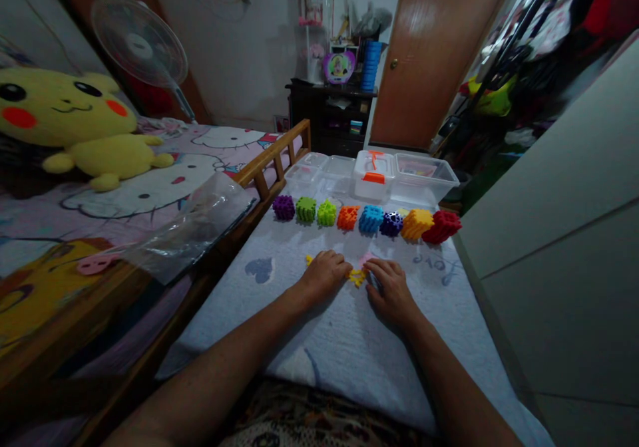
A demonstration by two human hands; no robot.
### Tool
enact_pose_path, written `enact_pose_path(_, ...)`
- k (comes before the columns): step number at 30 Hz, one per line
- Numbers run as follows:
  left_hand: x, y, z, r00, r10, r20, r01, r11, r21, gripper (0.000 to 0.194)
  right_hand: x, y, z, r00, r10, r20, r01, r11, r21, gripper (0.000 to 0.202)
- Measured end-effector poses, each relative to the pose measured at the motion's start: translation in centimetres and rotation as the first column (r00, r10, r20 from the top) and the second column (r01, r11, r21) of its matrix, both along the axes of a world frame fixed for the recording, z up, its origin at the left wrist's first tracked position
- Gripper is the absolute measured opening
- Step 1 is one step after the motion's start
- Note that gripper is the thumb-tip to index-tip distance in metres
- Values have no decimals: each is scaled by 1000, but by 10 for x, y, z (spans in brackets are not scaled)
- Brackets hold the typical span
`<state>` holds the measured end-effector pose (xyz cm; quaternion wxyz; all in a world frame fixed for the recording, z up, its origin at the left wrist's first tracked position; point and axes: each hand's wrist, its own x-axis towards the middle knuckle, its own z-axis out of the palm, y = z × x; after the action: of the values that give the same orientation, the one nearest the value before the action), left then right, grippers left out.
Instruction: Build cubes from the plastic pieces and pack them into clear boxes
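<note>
Yellow toothed pieces [357, 277] lie on the pale cloth between my two hands. My left hand [327, 272] rests palm down with its fingers bent, its fingertips at the left end of these pieces; another bit of yellow [309, 259] shows beside its far edge. From the right, my right hand [392, 287] touches the yellow pieces with its fingertips, thumb apart from the fingers. A pink piece [367, 259] lies just beyond the right fingertips. Whether the left fingers pinch anything is too small to tell.
Behind the hands stands a row of coloured blocks, from a purple one [283, 207] to a red one [443, 226]. Farther back are a lidded clear box [374, 184] and open clear trays [424, 171]. A wooden bed rail [272, 161] borders the left side.
</note>
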<state>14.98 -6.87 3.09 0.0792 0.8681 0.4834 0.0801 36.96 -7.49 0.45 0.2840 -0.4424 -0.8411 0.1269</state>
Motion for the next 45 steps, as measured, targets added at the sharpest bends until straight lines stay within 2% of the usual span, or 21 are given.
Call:
enact_pose_path(2, 2, -2, -3, 999, -22, 40, 22, 1000, -6, 18, -1, -1, 0, 1000, 3, 4, -3, 1000, -5, 39)
enact_pose_path(6, 1, -6, -4, 989, -17, 148, 23, 999, -45, 25, -2, 0, 0, 999, 46, -12, -47, 998, -40, 19)
enact_pose_path(8, -4, -7, -2, 979, 5, 202, 2, 999, -32, 28, -2, 0, 0, 999, 40, -14, -40, 998, -50, 16)
enact_pose_path(12, -31, -7, 4, 968, 68, 241, -74, 997, 17, 37, 0, 2, -3, 993, -118, 10, 118, 993, -23, 15)
enact_pose_path(15, -60, -6, 7, 976, 124, 179, -121, 992, -25, 51, 2, 2, -4, 965, -262, 21, 262, 965, 17, 19)
enact_pose_path(18, -82, -6, 6, 981, 166, 99, -159, 984, -77, 65, 3, 0, -4, 963, -262, 65, 261, 965, 30, 31)
enact_pose_path(20, -88, -7, 4, 981, 171, 86, -162, 982, -100, 64, 2, -1, -3, 971, -218, 102, 217, 976, 20, 36)
enact_pose_path(25, -79, -7, 9, 990, 117, 78, -105, 985, -138, 36, -1, -2, -2, 967, -188, 170, 189, 982, 16, 32)
enact_pose_path(29, -72, -7, 17, 993, 106, 59, -95, 981, -172, 27, 0, 1, -5, 965, -194, 177, 194, 981, 19, 27)
enact_pose_path(33, -67, -9, 15, 991, 98, 91, -81, 980, -180, 22, 1, 4, -7, 972, -193, 132, 194, 981, 2, 26)
enact_pose_path(35, -60, -11, 11, 985, 130, 111, -110, 979, -171, 20, 2, 5, -8, 976, -193, 104, 193, 981, 6, 26)
enact_pose_path(40, -37, -18, 9, 931, 336, 142, -304, 930, -206, 19, 1, 3, -6, 978, -201, 53, 203, 979, -29, 27)
enact_pose_path(45, -33, -22, 16, 922, 368, 122, -320, 900, -297, 21, 0, 1, -1, 995, -102, 13, 103, 991, -83, 32)
